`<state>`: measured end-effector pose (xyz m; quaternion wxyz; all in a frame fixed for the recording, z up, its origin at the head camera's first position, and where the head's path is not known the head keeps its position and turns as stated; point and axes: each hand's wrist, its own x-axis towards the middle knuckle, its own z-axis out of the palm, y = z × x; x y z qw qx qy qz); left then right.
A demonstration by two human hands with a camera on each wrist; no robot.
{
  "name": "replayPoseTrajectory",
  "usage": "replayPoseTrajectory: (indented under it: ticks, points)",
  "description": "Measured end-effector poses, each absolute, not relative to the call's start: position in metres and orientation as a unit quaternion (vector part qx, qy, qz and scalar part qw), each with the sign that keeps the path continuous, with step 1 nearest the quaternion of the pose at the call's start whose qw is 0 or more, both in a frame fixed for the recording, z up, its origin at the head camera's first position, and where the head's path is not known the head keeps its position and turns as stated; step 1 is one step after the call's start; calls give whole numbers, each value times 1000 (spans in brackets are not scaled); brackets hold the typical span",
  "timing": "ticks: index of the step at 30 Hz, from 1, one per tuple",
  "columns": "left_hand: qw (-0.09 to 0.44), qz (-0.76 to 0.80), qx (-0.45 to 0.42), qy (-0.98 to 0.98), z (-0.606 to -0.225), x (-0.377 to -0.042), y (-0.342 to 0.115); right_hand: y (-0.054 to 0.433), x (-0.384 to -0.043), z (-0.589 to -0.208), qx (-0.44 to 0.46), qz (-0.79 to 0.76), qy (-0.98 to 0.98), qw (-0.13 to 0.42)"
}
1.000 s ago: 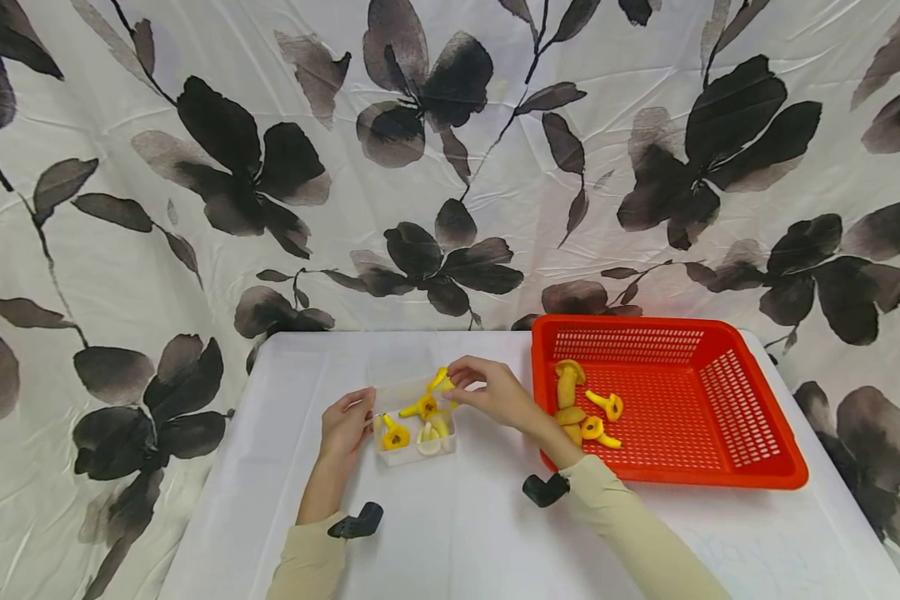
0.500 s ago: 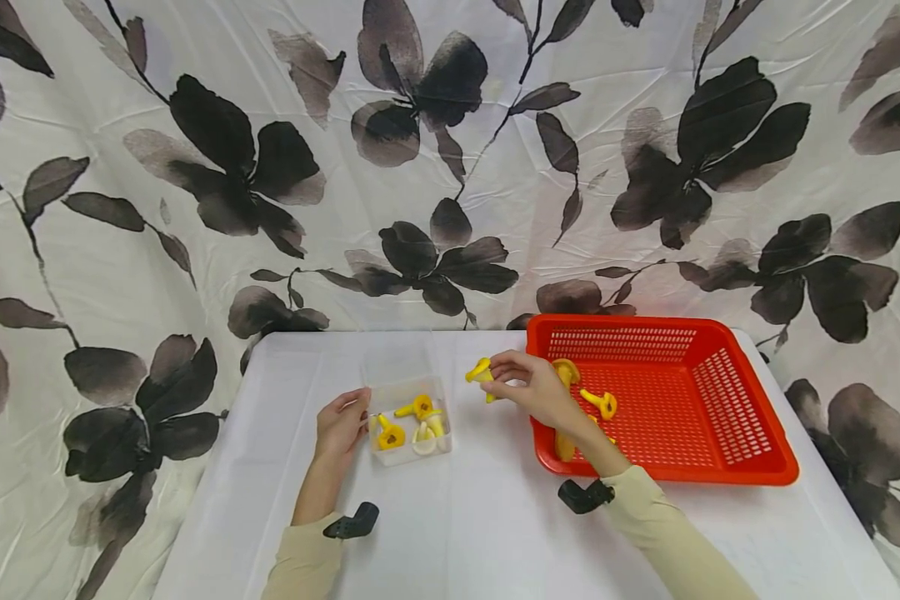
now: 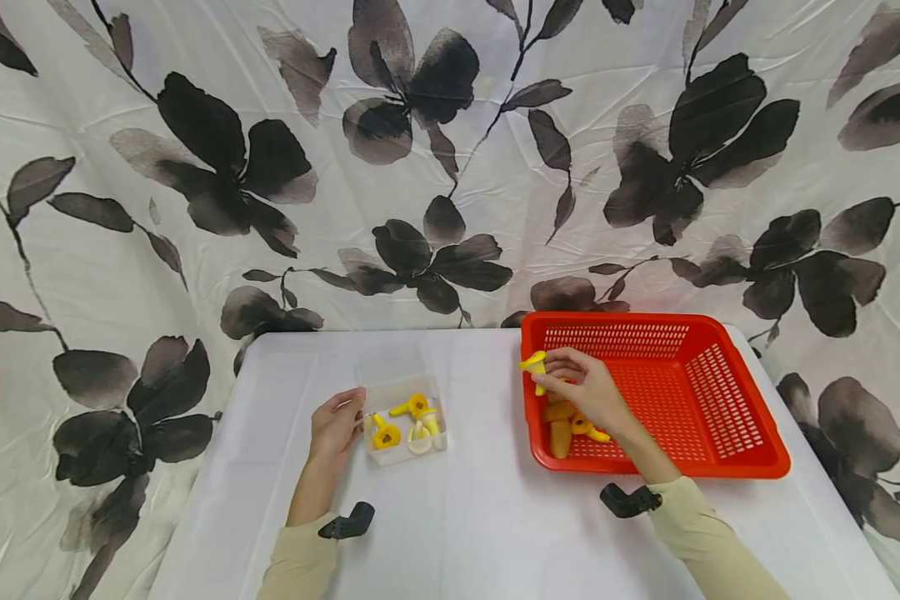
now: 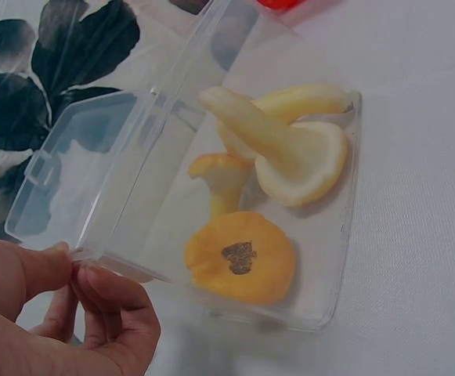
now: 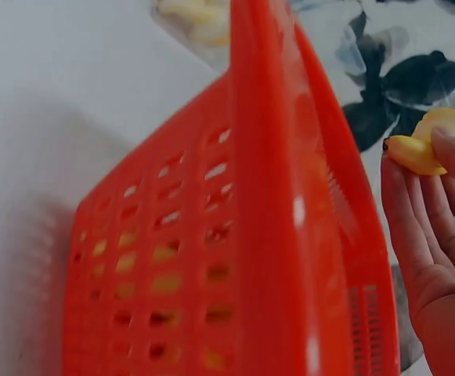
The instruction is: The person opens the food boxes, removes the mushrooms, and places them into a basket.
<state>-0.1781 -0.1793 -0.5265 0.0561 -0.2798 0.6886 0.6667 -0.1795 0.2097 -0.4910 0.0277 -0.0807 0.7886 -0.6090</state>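
Note:
My left hand (image 3: 337, 425) pinches the near-left edge of a clear plastic box (image 3: 408, 455) whose see-through lid (image 4: 74, 168) stands open. Inside the box lie several yellow chanterelle mushrooms (image 3: 386, 435); one shows a dark patch on its cap. My right hand (image 3: 591, 387) holds a yellow mushroom (image 3: 534, 367) between thumb and fingers, over the left end of the red basket (image 3: 690, 392). In the right wrist view that mushroom (image 5: 415, 153) sits at the fingertips, above the basket rim. Below this hand, more mushrooms (image 3: 561, 437) lie in the basket, partly hidden by it.
A white cloth covers the table (image 3: 487, 517). White fabric with dark flowers (image 3: 442, 267) hangs behind it. The basket has raised, slotted walls and stands at the right end of the table. A gap of cloth separates it from the box.
My right hand has lifted a mushroom out of the plastic box and carried it right, to above the basket's left end. My left hand has stayed at the box edge.

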Motion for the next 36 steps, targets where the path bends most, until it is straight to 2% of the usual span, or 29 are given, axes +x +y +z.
replayPoseTrajectory:
  ticks: [11, 22, 31, 36]
  points:
    - [61, 662, -286, 690, -525, -178, -179, 254, -165, -508, -45, -584, 810, 20]
    - [62, 669, -287, 683, -526, -179, -181, 285, -152, -517, -27, -512, 855, 82]
    - [62, 667, -280, 687, -524, -180, -182, 301, -151, -517, -52, -471, 870, 137]
    - [63, 668, -282, 686, -523, -179, -182, 305, -151, -516, -62, -447, 881, 141]
